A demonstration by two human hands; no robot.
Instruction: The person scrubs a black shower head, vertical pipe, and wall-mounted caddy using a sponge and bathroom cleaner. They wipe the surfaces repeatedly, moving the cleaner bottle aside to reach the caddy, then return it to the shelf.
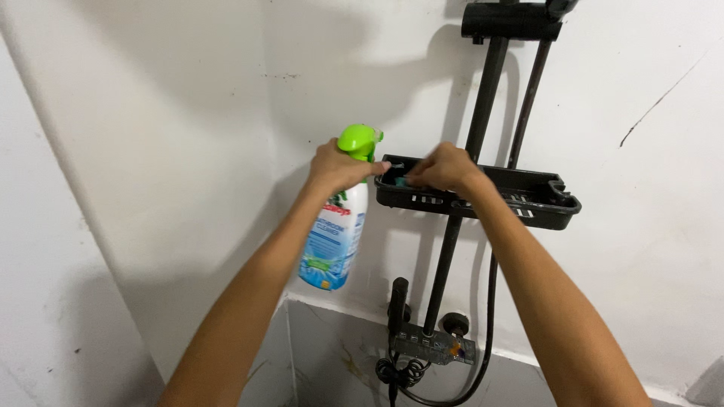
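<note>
Both hands at work at a black shower shelf (pixel 483 200) on a white wall.

The left hand (pixel 339 166) has its fingers clamped round the neck of a spray bottle (pixel 332 237) with a green trigger head, the bottle hanging below them just left of the shelf. The right hand (pixel 445 167) reaches into the shelf's left end, its fingers closed on a small teal sponge (pixel 400 182). A black riser rail (pixel 471 151) runs up behind the fingers.
</note>
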